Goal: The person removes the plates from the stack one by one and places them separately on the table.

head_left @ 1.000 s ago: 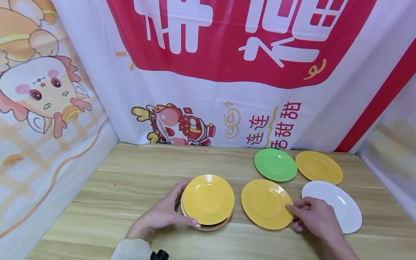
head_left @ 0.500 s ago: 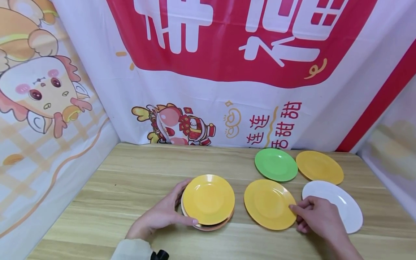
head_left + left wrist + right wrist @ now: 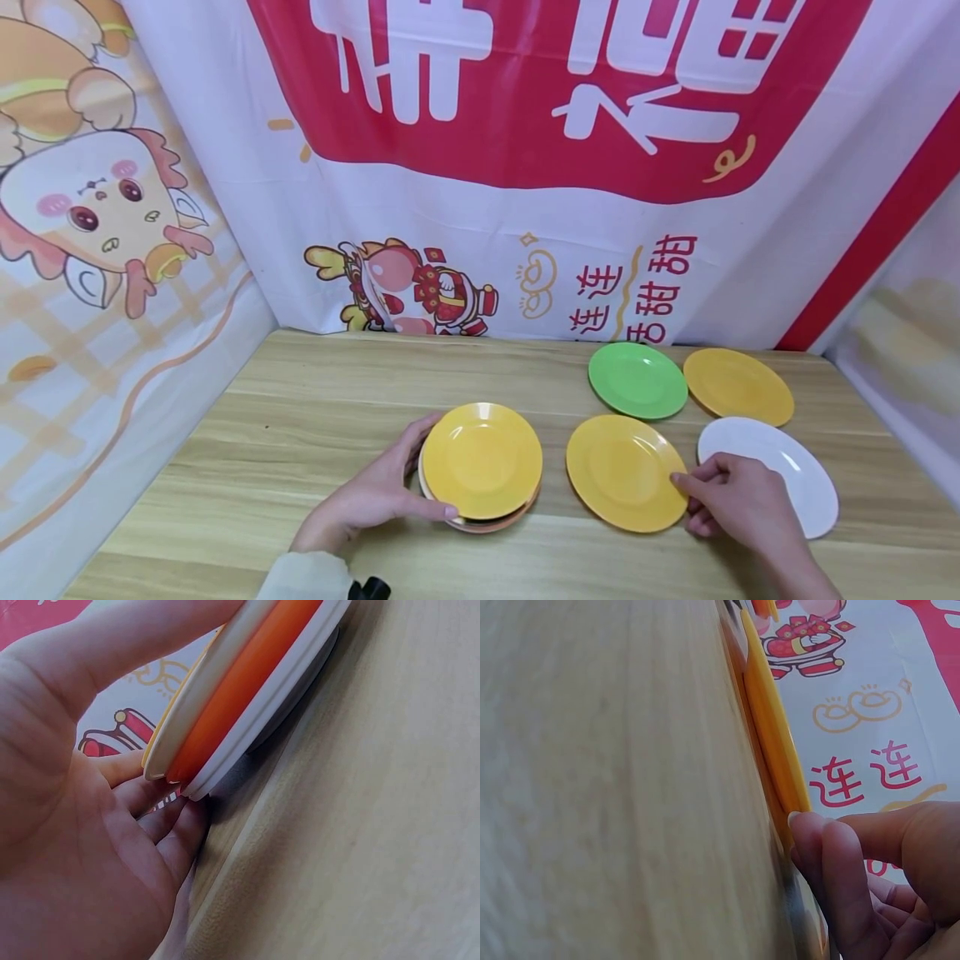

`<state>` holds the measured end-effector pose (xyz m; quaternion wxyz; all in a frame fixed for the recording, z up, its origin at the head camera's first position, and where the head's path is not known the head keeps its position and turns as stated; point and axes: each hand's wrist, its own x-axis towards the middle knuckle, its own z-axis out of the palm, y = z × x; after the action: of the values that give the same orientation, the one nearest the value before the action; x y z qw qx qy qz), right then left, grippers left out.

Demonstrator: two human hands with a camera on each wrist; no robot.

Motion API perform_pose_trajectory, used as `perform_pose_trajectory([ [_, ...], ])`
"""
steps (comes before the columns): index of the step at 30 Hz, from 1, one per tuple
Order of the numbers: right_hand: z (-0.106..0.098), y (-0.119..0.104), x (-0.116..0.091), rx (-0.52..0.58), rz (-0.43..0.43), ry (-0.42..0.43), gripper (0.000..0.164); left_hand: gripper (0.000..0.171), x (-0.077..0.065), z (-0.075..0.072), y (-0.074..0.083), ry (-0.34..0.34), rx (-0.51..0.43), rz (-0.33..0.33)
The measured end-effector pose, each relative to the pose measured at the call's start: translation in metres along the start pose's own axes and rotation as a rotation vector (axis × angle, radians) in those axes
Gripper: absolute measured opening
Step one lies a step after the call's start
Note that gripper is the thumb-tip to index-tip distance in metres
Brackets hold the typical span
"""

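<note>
My left hand (image 3: 378, 492) grips the left side of a stack of plates, thumb over the near rim. On top of the stack lies a small yellow plate (image 3: 483, 461). Below it the left wrist view shows a cream plate (image 3: 214, 686), an orange plate (image 3: 244, 690) and a white rim (image 3: 270, 694), with the left fingers curled against their edges. To the right of the stack, my right hand (image 3: 738, 500) pinches the right rim of another yellow plate (image 3: 626, 473). In the right wrist view this plate (image 3: 771, 724) appears edge-on, low over the tabletop.
A white plate (image 3: 798, 475) sits partly behind the right hand. Farther back on the wooden table (image 3: 337, 383) are a green plate (image 3: 637, 381) and a yellow plate (image 3: 738, 386), side by side. A printed cloth (image 3: 465, 192) hangs along the table's back edge.
The right hand has shifted slightly to the right with the yellow plate, widening the gap to the stack. The left hand and the stack stay where they were.
</note>
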<state>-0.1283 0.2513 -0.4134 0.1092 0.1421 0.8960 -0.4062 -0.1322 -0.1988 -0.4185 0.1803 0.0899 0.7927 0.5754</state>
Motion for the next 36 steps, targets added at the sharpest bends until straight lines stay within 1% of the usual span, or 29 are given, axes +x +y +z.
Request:
perform_pose_trajectory([
  [6,-0.002,0.001,0.0,-0.004,-0.008,0.011,0.036,0.122,0.0,0.0,0.001,-0.007,-0.005,0.016],
  [10,-0.004,0.001,0.0,-0.012,-0.008,0.027,0.037,0.122,0.001,0.001,0.001,-0.004,-0.011,0.014],
  [13,-0.004,-0.001,0.0,0.009,-0.007,0.04,0.036,0.122,0.0,0.001,0.001,0.0,-0.011,0.004],
  [17,-0.002,-0.008,-0.001,0.043,-0.038,0.066,0.035,0.121,-0.001,0.0,-0.001,0.012,-0.003,-0.011],
  [20,0.002,-0.018,-0.002,0.059,-0.077,0.071,0.037,0.12,-0.001,-0.001,-0.001,0.02,0.003,-0.024],
  [24,0.009,-0.036,-0.003,0.064,-0.125,0.05,0.039,0.12,-0.002,-0.001,-0.002,0.023,0.011,-0.032],
  [30,0.025,-0.066,-0.006,0.078,-0.239,0.029,0.032,0.119,-0.001,-0.001,-0.002,0.019,0.008,-0.023],
  [32,0.031,-0.075,-0.007,0.096,-0.26,0.02,0.029,0.118,0.0,-0.001,-0.002,0.018,0.008,-0.02],
  [36,0.045,-0.09,-0.009,0.129,-0.271,0.003,0.027,0.119,0.001,0.001,-0.003,0.015,0.008,-0.019],
])
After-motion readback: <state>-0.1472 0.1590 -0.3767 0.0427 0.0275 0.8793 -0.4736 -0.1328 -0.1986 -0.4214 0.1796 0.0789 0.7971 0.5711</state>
